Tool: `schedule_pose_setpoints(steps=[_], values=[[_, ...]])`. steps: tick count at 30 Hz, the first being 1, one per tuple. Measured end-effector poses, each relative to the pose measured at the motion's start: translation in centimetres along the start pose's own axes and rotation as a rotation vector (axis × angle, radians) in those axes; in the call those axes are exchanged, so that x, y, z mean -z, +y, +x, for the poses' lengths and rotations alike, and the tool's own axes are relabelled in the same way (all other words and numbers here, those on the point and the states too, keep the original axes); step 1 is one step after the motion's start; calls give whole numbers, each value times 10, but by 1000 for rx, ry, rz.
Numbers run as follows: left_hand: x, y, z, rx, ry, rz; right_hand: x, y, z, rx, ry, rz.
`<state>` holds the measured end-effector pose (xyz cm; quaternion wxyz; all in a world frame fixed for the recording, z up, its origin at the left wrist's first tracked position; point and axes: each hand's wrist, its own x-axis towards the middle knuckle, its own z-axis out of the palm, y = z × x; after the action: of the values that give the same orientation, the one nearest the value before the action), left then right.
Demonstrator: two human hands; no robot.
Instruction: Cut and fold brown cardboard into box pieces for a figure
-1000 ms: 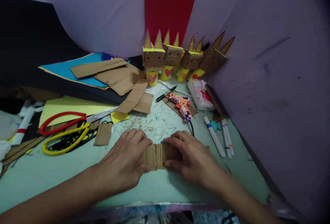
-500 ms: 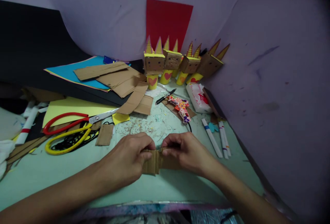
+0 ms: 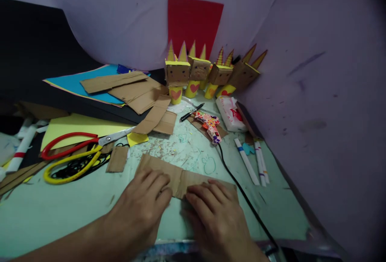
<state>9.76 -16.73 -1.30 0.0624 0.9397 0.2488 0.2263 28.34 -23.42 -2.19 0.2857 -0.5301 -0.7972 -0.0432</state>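
The light is dim, cool and diffuse, from a source that cannot be told, leaving the wall [image 3: 301, 153] a dull violet and the black sheet [image 3: 30, 41] almost without detail, while the scissors [image 3: 105, 139] give a faint glint at the blade. Soft shadows darken the bench [image 3: 60, 205] under the hands [image 3: 218, 213], whose outlines are slightly blurred. Wide-angle distortion stretches the sides, the far left is hazy, and the upper right corner falls to black.
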Motion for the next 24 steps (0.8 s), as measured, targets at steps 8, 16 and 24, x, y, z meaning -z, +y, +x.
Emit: schedule_pose_setpoints(steps=[8, 16, 24], values=[[9, -23, 4, 22, -136, -29, 3, 10, 3, -71, 15, 101], [-15, -38, 0, 25, -211, -149, -18, 17, -6, -80, -52, 204], [-19, -38, 0, 53, -81, -239, -22, 19, -5, -87, 2, 238]])
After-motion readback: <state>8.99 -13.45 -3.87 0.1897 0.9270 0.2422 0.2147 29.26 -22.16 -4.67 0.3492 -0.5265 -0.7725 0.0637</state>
